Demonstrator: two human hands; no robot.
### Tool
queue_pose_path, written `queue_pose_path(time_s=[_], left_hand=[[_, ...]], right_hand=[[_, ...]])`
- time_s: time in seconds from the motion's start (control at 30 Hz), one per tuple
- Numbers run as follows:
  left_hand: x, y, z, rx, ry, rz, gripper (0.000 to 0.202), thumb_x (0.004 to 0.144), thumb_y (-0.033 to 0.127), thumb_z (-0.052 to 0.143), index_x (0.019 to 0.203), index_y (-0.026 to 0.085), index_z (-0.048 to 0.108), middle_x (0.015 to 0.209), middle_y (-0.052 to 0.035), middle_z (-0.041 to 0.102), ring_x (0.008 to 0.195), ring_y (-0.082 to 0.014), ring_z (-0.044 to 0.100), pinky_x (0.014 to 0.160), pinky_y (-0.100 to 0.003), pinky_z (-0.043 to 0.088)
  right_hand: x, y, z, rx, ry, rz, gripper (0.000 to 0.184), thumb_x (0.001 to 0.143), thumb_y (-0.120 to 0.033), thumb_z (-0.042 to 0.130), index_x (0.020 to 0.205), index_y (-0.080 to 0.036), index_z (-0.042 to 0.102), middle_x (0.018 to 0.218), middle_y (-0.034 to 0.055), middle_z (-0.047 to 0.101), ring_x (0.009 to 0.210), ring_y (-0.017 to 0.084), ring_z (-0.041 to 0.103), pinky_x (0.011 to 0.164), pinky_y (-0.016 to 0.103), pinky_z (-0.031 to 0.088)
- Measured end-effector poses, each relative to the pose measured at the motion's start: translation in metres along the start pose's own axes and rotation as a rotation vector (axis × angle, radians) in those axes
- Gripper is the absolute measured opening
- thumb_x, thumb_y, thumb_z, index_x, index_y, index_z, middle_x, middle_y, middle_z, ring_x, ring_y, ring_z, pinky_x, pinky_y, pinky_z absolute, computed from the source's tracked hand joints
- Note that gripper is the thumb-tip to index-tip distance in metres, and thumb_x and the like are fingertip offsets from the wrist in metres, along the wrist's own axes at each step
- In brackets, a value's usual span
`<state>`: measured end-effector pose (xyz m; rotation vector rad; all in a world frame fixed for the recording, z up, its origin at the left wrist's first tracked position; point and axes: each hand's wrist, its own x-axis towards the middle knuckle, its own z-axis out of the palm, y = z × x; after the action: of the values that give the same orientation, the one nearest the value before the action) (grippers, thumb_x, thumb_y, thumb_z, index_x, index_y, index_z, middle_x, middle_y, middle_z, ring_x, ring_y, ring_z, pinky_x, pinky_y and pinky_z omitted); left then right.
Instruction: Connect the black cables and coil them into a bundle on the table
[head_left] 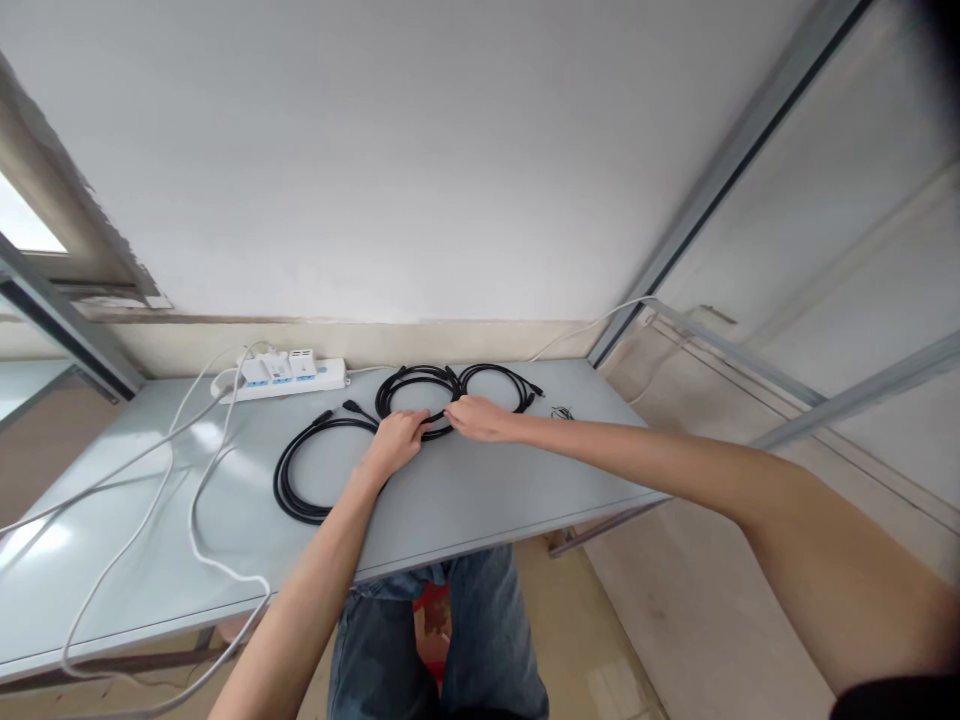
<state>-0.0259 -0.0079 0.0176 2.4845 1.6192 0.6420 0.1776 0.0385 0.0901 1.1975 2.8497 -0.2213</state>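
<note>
Three coiled black cables lie on a grey table [480, 500]. The middle coil [409, 385] sits at the back centre, and both hands meet at its near edge. My left hand [396, 440] is closed, pinching that coil's strands. My right hand [476, 417] rests on the same spot with fingers curled over the cable. A second coil [495, 378] lies just right of it, behind my right hand. A larger coil [300, 480] lies to the left, beside my left wrist.
A white power strip [289, 377] with white chargers plugged in stands at the back left by the wall. Loose white cables [202, 520] trail over the table's left half and off its front edge. A small black tie [562, 412] lies at the right.
</note>
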Motion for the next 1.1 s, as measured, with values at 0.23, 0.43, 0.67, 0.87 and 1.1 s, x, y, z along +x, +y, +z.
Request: queue_pose_path(time_s=[0.23, 0.43, 0.67, 0.87, 1.1], left_hand=[[0.0, -0.001, 0.001, 0.002, 0.036, 0.006, 0.023, 0.106, 0.03, 0.041, 0.102, 0.023, 0.063, 0.088, -0.0081, 0.073, 0.089, -0.025, 0.07, 0.077, -0.032, 0.045], [0.0, -0.001, 0.001, -0.02, 0.046, 0.0, 0.022, 0.106, 0.029, 0.042, 0.096, 0.023, 0.061, 0.086, -0.0077, 0.071, 0.087, -0.0246, 0.069, 0.076, -0.032, 0.044], [-0.002, -0.002, -0.004, -0.072, 0.074, -0.041, 0.021, 0.103, 0.024, 0.04, 0.094, 0.024, 0.058, 0.086, -0.0068, 0.07, 0.086, -0.0226, 0.068, 0.074, -0.03, 0.043], [-0.001, -0.003, -0.004, -0.041, 0.124, -0.046, 0.025, 0.104, 0.028, 0.04, 0.09, 0.023, 0.06, 0.079, -0.0054, 0.064, 0.077, -0.0222, 0.062, 0.074, -0.031, 0.042], [-0.001, -0.005, 0.001, 0.019, 0.152, -0.004, 0.028, 0.106, 0.031, 0.04, 0.094, 0.022, 0.063, 0.084, -0.0074, 0.066, 0.083, -0.0244, 0.062, 0.081, -0.034, 0.042]], right_hand=[[-0.006, -0.027, 0.034, 1.339, 0.201, 0.43, 0.028, 0.097, -0.02, 0.045, 0.069, -0.021, 0.047, 0.05, -0.0092, 0.036, 0.042, 0.007, 0.028, 0.045, 0.021, 0.02], [-0.001, -0.056, 0.04, 2.07, 0.338, 0.52, 0.025, 0.094, -0.009, 0.039, 0.073, -0.023, 0.04, 0.052, -0.0123, 0.023, 0.041, 0.009, 0.013, 0.04, 0.02, 0.016], [0.012, -0.083, 0.042, 2.325, 0.677, 0.303, 0.033, 0.09, 0.004, 0.027, 0.076, -0.023, 0.037, 0.058, -0.0089, 0.016, 0.045, 0.014, 0.011, 0.039, 0.017, 0.019], [0.018, -0.09, 0.047, 2.568, 0.666, 0.196, 0.037, 0.099, 0.002, 0.022, 0.077, -0.022, 0.04, 0.057, -0.0093, 0.018, 0.044, 0.012, 0.011, 0.037, 0.014, 0.018], [-0.013, -0.033, 0.038, 2.01, 0.085, 0.491, 0.05, 0.113, -0.047, 0.029, 0.086, -0.017, 0.058, 0.05, -0.0117, 0.026, 0.041, 0.008, 0.009, 0.037, 0.018, 0.009]])
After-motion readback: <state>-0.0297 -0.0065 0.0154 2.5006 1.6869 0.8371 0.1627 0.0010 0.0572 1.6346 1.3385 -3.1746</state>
